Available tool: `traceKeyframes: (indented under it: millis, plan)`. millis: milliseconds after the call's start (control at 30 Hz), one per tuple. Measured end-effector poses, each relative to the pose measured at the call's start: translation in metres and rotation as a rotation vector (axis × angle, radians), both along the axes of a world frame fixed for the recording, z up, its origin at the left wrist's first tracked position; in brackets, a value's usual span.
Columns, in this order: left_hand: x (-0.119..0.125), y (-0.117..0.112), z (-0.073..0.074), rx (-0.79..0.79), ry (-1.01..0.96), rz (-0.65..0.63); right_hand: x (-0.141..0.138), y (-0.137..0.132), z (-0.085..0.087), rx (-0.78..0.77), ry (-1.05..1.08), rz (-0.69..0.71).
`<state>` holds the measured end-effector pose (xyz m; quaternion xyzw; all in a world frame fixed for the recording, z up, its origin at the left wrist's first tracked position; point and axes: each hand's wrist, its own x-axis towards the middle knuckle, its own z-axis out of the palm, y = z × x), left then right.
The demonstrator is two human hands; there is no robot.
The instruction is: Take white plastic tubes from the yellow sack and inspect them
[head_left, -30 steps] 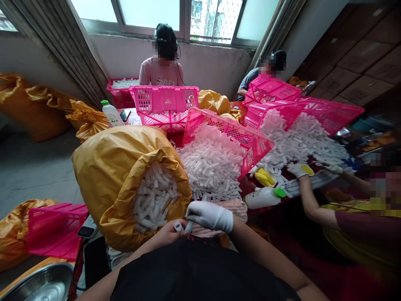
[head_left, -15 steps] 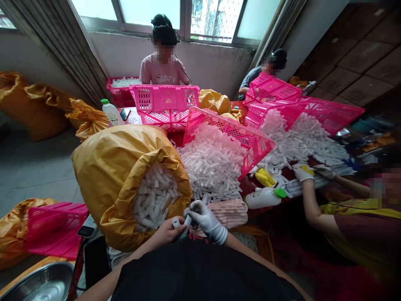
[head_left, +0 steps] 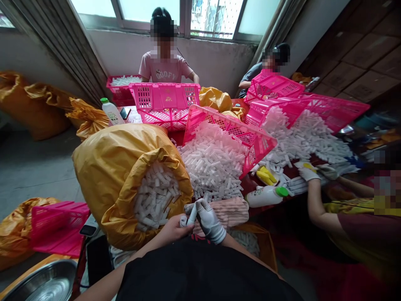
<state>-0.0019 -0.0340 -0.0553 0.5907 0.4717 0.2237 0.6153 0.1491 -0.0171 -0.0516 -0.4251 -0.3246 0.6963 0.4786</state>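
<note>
My bare left hand (head_left: pixel 173 230) is closed, with a short white tube (head_left: pixel 183 221) in its fingers. A second white tube (head_left: pixel 192 215) stands tilted between the two hands; its lower end is at my left fingertips. The fingers of my right hand (head_left: pixel 210 221), in a white glove, are wrapped round its upper end. Just beyond my hands, an orange sack (head_left: pixel 115 167) lies with its mouth towards me, full of white tubes (head_left: pixel 156 194). A bundle of pinkish rods (head_left: pixel 230 212) rests behind my right hand.
A heap of white tubes (head_left: pixel 216 163) spills from a tipped pink basket (head_left: pixel 261 150). A white bottle with a green cap (head_left: pixel 265 197) lies at the table edge, near a dish of yellow pieces (head_left: pixel 266 175). Co-workers sit across and at right; a metal basin (head_left: pixel 46 280) is lower left.
The tube between my hands now stands more upright, and my right hand has turned with it. Both hands have shifted slightly right. The co-worker across has an arm raised further out.
</note>
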Motion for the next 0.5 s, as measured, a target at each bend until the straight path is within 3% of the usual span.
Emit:
traceKeyframes:
  millis: [100, 200, 300, 400, 500]
  plan:
    - [0.007, 0.005, 0.008, 0.112, 0.069, -0.01, -0.003, -0.002, -0.004, 0.036, -0.149, -0.119]
    - [0.017, 0.01, 0.008, -0.048, -0.083, -0.048, -0.007, -0.008, -0.013, 0.028, -0.098, -0.083]
    - [0.024, 0.014, -0.006, -0.187, -0.084, -0.181, 0.007, -0.019, -0.04, -0.067, -0.085, -0.166]
    - [0.02, 0.019, -0.027, -0.1, 0.151, -0.239, 0.057, -0.04, -0.086, -0.22, -0.259, -0.471]
    - [0.007, 0.021, -0.046, -0.061, 0.353, -0.064, 0.133, -0.069, -0.131, -0.343, -0.664, -0.565]
